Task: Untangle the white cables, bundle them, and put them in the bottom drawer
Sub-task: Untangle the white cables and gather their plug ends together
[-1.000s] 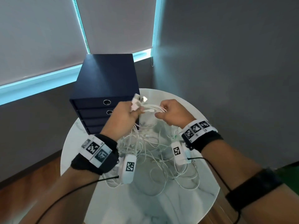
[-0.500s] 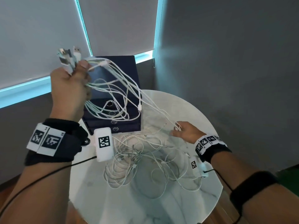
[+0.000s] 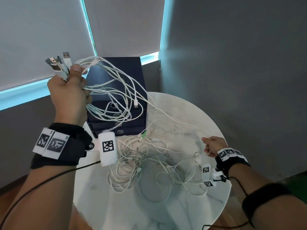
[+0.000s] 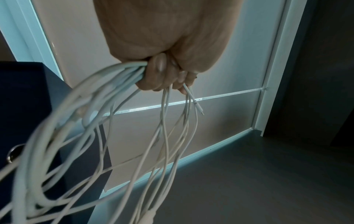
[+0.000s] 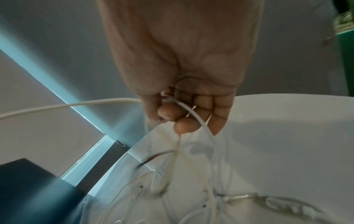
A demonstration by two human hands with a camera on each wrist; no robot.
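Observation:
My left hand [image 3: 69, 90] is raised at the upper left and grips a bunch of white cables [image 3: 116, 90] by their plug ends [image 3: 58, 67]; loops hang from its fist [image 4: 164, 72] in front of the dark blue drawer unit [image 3: 123, 77]. One cable runs down and right to my right hand [image 3: 211, 145], which pinches it low over the table's right side; the right wrist view shows the strand [image 5: 191, 113] passing between its curled fingers [image 5: 184, 124]. A loose tangle of white cables [image 3: 146, 160] lies on the round white marble table [image 3: 191, 117].
The drawer unit has several closed drawers with round metal pulls [image 3: 120, 131] and stands at the table's far left edge. A grey wall [image 3: 232, 55] rises to the right and window blinds [image 3: 41, 30] hang behind. Wood floor [image 3: 10, 188] shows at the lower left.
My hands have parted: the left one rose up and to the left with the plug ends, while the right slid down and to the right along one cable, drawing it out of the tangle.

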